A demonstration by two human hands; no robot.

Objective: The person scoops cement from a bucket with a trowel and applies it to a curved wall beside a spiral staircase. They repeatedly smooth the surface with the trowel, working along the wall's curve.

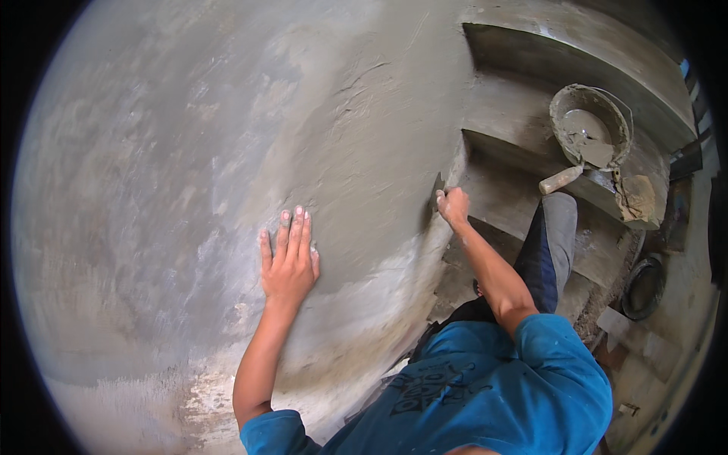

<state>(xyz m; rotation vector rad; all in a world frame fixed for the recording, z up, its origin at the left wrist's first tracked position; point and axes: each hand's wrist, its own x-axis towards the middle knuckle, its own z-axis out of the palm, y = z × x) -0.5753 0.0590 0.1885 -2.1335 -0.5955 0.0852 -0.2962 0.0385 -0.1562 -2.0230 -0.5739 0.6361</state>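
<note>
My left hand (288, 262) lies on the grey plastered wall (152, 197), fingers stretched out and slightly apart, beside a patch of wetter-looking grey render (379, 129). My right hand (453, 205) grips a thin, dark-grey flat tool (437, 186), apparently a float or trowel, held against the wall's edge beside the concrete steps (504, 189). Its handle is mostly hidden by my fingers.
A mortar-crusted bucket (569, 121) with grey mix stands on a step, a wooden-handled trowel (560, 180) at its rim and a tan crumpled scrap (637, 197) nearby. My trousered leg (550, 243) is on the steps. A dark ring-shaped object (643, 288) lies at the lower right.
</note>
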